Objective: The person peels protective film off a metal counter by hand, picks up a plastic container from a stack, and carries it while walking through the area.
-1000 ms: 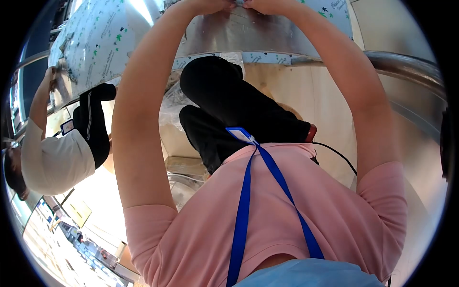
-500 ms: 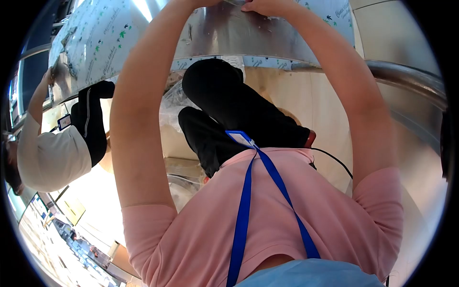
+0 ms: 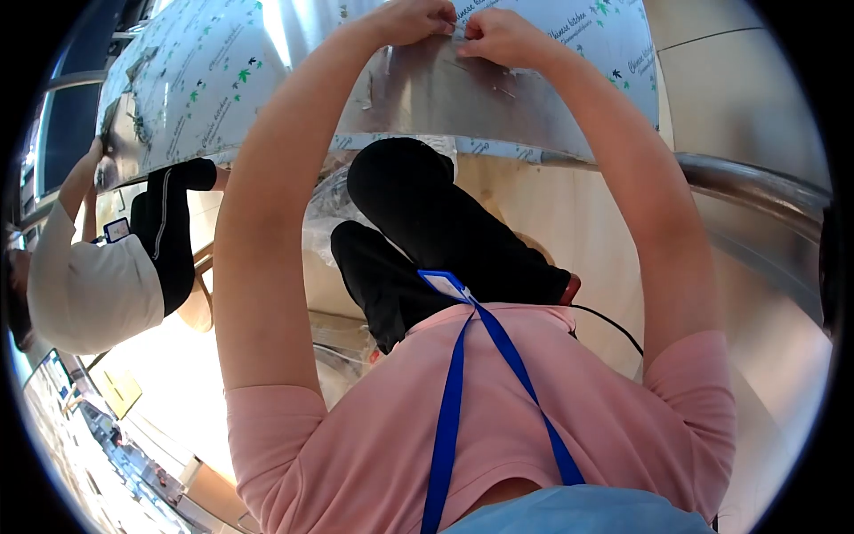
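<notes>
A metal sheet [image 3: 427,93] lies in front of me, its surface partly covered by printed protective film [image 3: 236,71] with green leaves and lettering. Below my hands the metal shows bare, with small torn shreds on it. My left hand [image 3: 414,20] is closed in a pinch at the torn film edge. Close beside it, my right hand [image 3: 500,37] also pinches there, its fingers curled. A thin bit of film seems to run between the fingertips, though its exact shape is too small to make out.
At left a co-worker in a white shirt [image 3: 98,289] has a hand on the sheet's far end, where the film is ragged. A metal tube [image 3: 756,185] runs at right. Clear crumpled plastic [image 3: 329,209] lies beneath, beside my knees.
The sheet and both hands now appear lower in view, so the hands show more fully. My fingertips remain close together at the film edge. The co-worker's hand stays at the sheet's left end.
</notes>
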A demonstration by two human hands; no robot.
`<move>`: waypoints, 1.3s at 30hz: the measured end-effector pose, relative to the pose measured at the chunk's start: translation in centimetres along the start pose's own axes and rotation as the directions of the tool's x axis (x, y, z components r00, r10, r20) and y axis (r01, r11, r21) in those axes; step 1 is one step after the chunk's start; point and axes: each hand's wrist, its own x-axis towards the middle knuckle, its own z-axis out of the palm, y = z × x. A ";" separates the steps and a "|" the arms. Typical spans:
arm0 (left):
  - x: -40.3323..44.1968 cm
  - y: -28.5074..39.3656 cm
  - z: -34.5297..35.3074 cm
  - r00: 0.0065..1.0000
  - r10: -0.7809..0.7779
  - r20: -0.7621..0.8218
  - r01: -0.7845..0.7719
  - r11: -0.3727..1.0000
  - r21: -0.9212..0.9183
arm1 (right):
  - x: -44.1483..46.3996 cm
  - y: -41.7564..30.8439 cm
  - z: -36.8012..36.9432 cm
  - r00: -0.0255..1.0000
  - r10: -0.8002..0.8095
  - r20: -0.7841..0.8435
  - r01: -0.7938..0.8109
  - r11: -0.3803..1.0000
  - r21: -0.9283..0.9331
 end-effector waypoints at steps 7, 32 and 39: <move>-0.8 0.5 -2.3 0.994 -0.066 0.087 0.070 0.997 -0.038 | 2.6 1.2 1.9 0.988 -0.128 -0.084 0.114 0.981 -0.159; -0.3 1.3 -1.3 0.997 -0.037 0.065 0.022 0.976 0.215 | 1.0 2.0 1.3 0.978 0.142 -0.155 -0.094 0.956 0.278; 0.2 1.3 -1.2 0.994 -0.097 0.051 0.085 0.977 0.196 | 2.2 0.9 0.8 0.995 0.023 -0.101 -0.036 0.991 -0.131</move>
